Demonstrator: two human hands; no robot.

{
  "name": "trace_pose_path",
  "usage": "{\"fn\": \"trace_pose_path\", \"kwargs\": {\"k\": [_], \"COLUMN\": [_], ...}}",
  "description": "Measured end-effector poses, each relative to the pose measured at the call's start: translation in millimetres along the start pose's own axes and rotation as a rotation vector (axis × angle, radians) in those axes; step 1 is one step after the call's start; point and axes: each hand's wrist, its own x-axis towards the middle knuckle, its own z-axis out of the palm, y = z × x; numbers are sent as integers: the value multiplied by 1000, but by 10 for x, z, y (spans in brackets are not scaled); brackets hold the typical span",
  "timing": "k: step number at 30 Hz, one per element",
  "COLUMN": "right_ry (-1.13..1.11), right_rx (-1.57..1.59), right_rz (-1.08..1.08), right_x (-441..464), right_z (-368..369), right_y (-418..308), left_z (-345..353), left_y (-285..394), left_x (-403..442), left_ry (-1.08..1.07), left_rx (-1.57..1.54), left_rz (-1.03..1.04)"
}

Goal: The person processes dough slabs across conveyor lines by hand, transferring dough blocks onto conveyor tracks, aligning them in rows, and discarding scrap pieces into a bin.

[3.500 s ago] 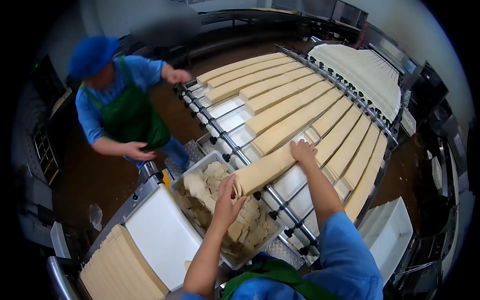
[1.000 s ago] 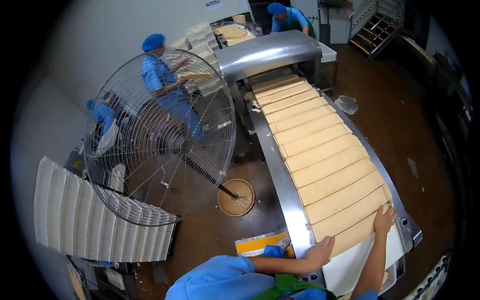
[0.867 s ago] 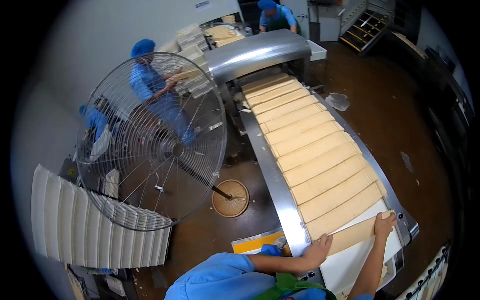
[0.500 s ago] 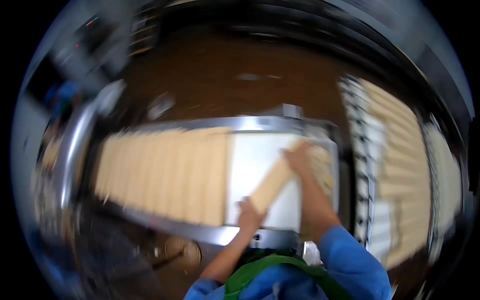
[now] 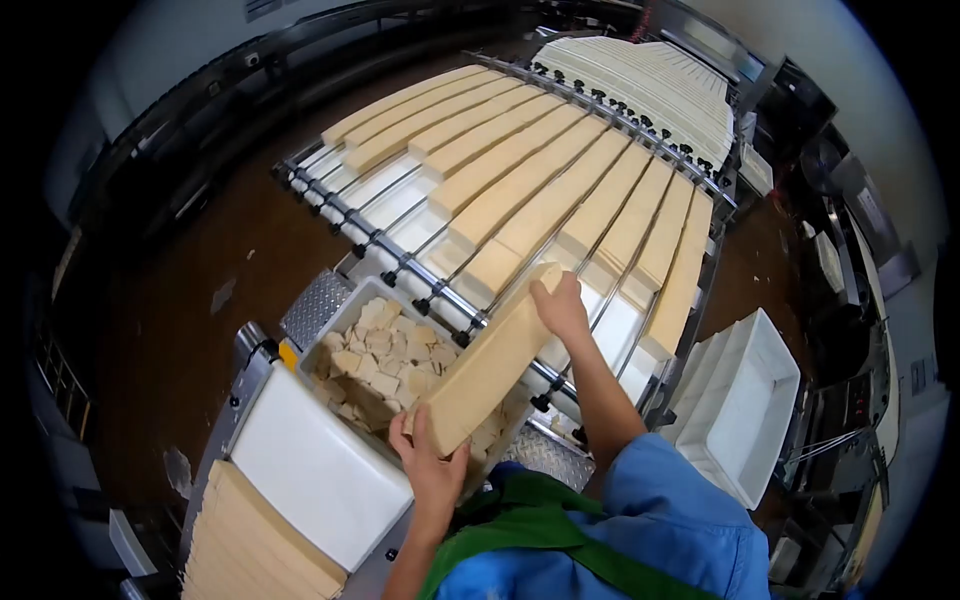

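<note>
A long pale-yellow block (image 5: 485, 365) is held slantwise between my two hands, above the front bar of the laned conveyor. My left hand (image 5: 432, 470) grips its near end, fingers on one side and thumb on the other. At the far end my right hand (image 5: 562, 305) is closed around the block. Under it stands a grey bin (image 5: 338, 312) filled with broken flat pale pieces (image 5: 385, 345). Similar long blocks (image 5: 590, 190) lie side by side in the lanes ahead, parted by thin metal rods.
At lower left, a white belt (image 5: 310, 460) carries a packed row of pale blocks (image 5: 255, 535). Stacked white trays (image 5: 750, 410) stand on the right. A metal bar with black knobs (image 5: 400, 270) crosses the conveyor's front. Debris (image 5: 222, 297) lies on the brown floor.
My view has swung right, from the white belt to the laned conveyor. Both hands have carried the block off the belt to above the bin and the lanes' front edge.
</note>
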Motion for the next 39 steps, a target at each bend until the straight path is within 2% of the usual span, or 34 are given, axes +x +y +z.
{"fn": "trace_pose_path", "kwargs": {"k": [2, 3, 4, 6, 7, 9, 12, 16, 18, 21, 23, 25, 27, 28, 30, 34, 36, 37, 39], "right_ry": [-149, -201, -205, -449, -456, -390, -356, -497, -289, -217, -159, -100, -99, -104, -281, -423, -692, -702, -562], "right_rx": [-216, -298, -290, -619, -611, -559, -534, -523, -519, -635, -584, -533, -397, -392, -276, -310, -250, -253, -9], "right_rz": [-20, -97, -98, -302, -307, -149, -122, -29, -52, -100, -168, -236, -484, -491, -499, -512, -438, -450, -596], "right_x": [380, 570, 797, 1097, 1165, 1046, 1028, 991, 1014, 984, 880, 739, 484, 325, -41, -339, -402, -462, -571], "right_z": [-45, -6, 32, 109, 145, 81, 169, 155, 252, 144, 54, 89, 193, 250, 315, 345, 295, 294, 275], "right_y": [209, 310, 387, 462, 518, 348, 442, 350, 453, 372, 253, 239, 260, 253, 194, 121, 49, 54, 36], "left_z": [150, 163, 173, 218, 230, 243, 247, 206, 238, 381, 563, 754, 775, 770, 725, 852, 916, 950, 968], "left_y": [97, 152, 190, 97, 81, 65, 60, 62, 96, 109, 62, 22, 35, 36, 55, -59, -114, -132, -131], "left_x": [123, 184, 244, 314, 350, 412, 522, 620, 694, 814, 887, 929, 929, 925, 859, 759, 714, 682, 652], "left_ry": [-6, -60, -113, -107, -100, -86, -92, -131, -164, -239, -275, -354, -357, -369, -364, -263, -201, -155, -78], "left_rx": [10, -15, -41, -32, -27, 20, 43, 83, 70, 59, 70, -61, -57, -58, -55, -74, -70, -113, -111], "left_rz": [31, 8, -18, 0, 23, 25, 30, 36, 20, 30, 55, 35, 21, 10, -16, 7, 6, 7, 29]}}
